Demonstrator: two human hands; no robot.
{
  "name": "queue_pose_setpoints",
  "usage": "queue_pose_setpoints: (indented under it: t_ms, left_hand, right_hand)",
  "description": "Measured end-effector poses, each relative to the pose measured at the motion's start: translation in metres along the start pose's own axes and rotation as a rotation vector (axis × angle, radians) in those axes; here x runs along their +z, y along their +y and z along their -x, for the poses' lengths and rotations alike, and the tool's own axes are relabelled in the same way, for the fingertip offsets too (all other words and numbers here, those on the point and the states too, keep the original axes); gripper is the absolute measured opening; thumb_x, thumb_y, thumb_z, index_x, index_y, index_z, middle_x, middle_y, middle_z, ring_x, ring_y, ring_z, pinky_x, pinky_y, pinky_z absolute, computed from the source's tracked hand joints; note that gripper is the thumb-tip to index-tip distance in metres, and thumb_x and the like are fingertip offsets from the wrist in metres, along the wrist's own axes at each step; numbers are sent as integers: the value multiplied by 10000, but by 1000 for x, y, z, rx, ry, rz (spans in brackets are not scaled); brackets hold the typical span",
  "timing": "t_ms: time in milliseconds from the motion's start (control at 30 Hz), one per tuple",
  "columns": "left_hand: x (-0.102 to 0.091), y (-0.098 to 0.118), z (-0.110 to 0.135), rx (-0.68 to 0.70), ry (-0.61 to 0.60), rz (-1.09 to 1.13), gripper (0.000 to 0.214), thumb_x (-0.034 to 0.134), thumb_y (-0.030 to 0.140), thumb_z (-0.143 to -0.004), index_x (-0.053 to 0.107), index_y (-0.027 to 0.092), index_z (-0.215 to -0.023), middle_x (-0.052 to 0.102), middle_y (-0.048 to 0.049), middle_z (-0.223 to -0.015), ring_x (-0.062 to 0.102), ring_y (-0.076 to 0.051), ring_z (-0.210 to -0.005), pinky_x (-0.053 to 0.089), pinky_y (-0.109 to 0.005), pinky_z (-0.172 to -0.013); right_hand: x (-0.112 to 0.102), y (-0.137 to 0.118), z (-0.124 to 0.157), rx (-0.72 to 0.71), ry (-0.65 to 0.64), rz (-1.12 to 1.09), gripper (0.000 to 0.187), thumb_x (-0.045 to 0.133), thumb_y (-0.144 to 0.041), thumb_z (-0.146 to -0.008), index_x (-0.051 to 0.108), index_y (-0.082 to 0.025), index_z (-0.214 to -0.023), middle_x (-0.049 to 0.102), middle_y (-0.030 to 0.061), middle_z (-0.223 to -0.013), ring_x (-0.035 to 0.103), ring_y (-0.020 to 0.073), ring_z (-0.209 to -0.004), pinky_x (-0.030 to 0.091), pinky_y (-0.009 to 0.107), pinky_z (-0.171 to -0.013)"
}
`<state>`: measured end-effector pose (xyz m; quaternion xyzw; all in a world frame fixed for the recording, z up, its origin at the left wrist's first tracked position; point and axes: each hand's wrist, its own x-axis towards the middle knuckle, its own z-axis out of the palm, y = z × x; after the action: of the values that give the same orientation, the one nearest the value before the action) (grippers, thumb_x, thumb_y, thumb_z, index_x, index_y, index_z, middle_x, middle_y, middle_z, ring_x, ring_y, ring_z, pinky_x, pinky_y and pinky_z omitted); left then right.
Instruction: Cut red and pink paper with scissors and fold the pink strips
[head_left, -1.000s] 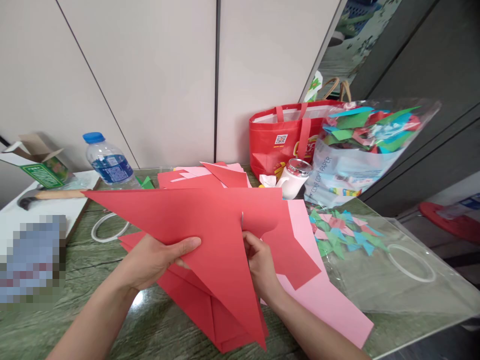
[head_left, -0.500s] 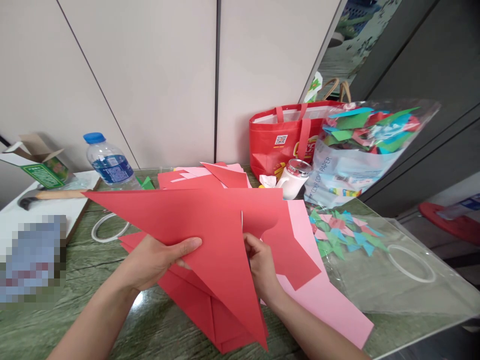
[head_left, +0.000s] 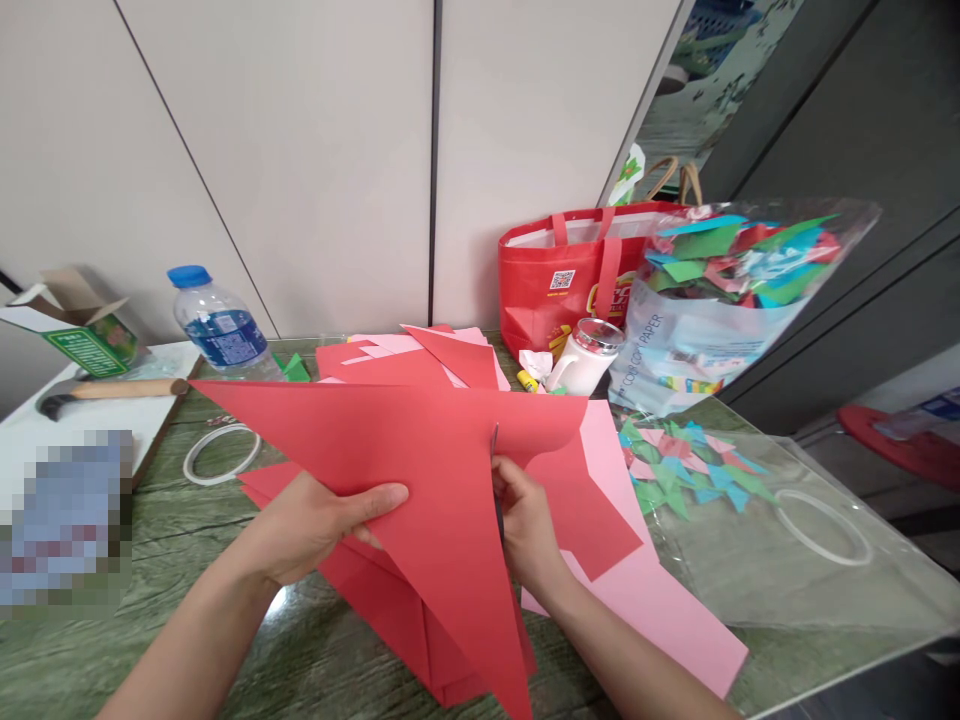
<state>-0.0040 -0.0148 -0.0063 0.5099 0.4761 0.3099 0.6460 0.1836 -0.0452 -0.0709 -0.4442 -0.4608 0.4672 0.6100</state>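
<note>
My left hand (head_left: 315,525) pinches a large sheet of red paper (head_left: 420,470), thumb on top and fingers underneath. Scissors (head_left: 495,438) are in my right hand (head_left: 525,520); only a blade tip and a bit of dark handle show, at a cut in the sheet's right part. The paper right of the cut curls up. Below the sheet lie folded red pieces (head_left: 397,610). A red offcut (head_left: 592,510) and pink paper (head_left: 652,600) are on the table to the right of my right hand.
Behind the sheet is a stack of red and pink paper (head_left: 465,355). Around it stand a water bottle (head_left: 225,320), a white mug (head_left: 589,360), a red bag (head_left: 540,290) and a bag of scraps (head_left: 675,340). A hammer-like tool (head_left: 112,390) and tape roll (head_left: 223,455) lie left.
The red sheet has shifted slightly right and down. The blade shows closed to a thin line at the cut. My left hand has barely moved.
</note>
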Motion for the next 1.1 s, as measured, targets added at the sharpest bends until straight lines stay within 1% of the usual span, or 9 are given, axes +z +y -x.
queue_pose_setpoints:
  t_ms: [133, 267, 433, 567, 767, 867, 967, 1033, 1100]
  left_hand:
    - [0, 1, 1, 2, -4, 7, 425, 711, 329, -656, 561, 216, -1038, 663, -79, -1047, 619, -292, -947, 548, -380, -709]
    - [1, 0, 1, 1, 3, 9, 428, 716, 335, -650, 566, 207, -1030, 662, -82, -1043, 616, -294, -951, 541, -397, -737]
    - [1, 0, 0, -4, 6, 9, 441, 718, 337, -647, 558, 207, -1037, 666, -80, -1031, 607, -296, -972, 535, -402, -758]
    - [0, -1, 0, 0, 5, 12, 438, 718, 333, -649, 560, 214, -1039, 666, -75, -1035, 606, -294, -977, 536, -397, -758]
    - [-1, -3, 1, -1, 6, 14, 401, 718, 331, -652, 573, 206, -1005, 677, -73, -998, 629, -279, -916, 547, -378, -714]
    - [0, -2, 1, 2, -3, 20, 391, 715, 328, -655, 577, 206, -1000, 682, -65, -982, 632, -271, -912, 547, -368, -715]
    - [3, -1, 1, -22, -45, 35, 402, 719, 319, -648, 581, 201, -1006, 690, -65, -963, 632, -274, -918, 552, -368, -710]
    - [5, -1, 1, -39, -66, 40, 396, 722, 317, -644, 583, 199, -995, 695, -64, -950, 643, -273, -890, 561, -364, -672]
    - [6, -1, 1, -42, -74, 45, 381, 723, 317, -644, 583, 200, -978, 698, -60, -936, 654, -268, -849, 569, -354, -622]
  right_hand:
    - [1, -3, 0, 17, 28, 40, 176, 677, -187, -602, 589, -182, -755, 651, 3, -709, 574, 147, -628, 460, 249, -584]
    - [1, -6, 0, 28, 51, 88, 126, 656, -193, -597, 579, -176, -695, 625, -11, -632, 539, 127, -566, 435, 227, -524]
    - [2, -7, 1, 46, 58, 77, 96, 625, -166, -592, 577, -169, -675, 606, -21, -610, 524, 116, -556, 422, 214, -507]
    - [2, -6, 1, 62, 65, 80, 55, 600, -163, -601, 571, -167, -647, 583, -31, -583, 485, 102, -525, 393, 207, -485]
    - [2, -5, 2, 64, 78, 97, 22, 570, -154, -604, 560, -169, -616, 561, -42, -547, 458, 91, -492, 370, 204, -468]
    - [1, -5, 2, 37, 64, 94, 50, 579, -153, -615, 572, -174, -659, 590, -34, -587, 508, 108, -532, 405, 213, -499]
    - [-1, -7, -1, -10, 43, 78, 127, 606, -166, -628, 585, -185, -752, 653, -7, -702, 583, 146, -641, 462, 246, -584]
    - [-3, -9, -4, -42, 40, 80, 153, 614, -173, -635, 586, -191, -784, 673, 7, -754, 605, 160, -694, 479, 263, -630]
    - [-4, -10, -5, -58, 39, 84, 152, 611, -178, -645, 585, -194, -794, 679, 11, -761, 613, 166, -715, 485, 269, -650]
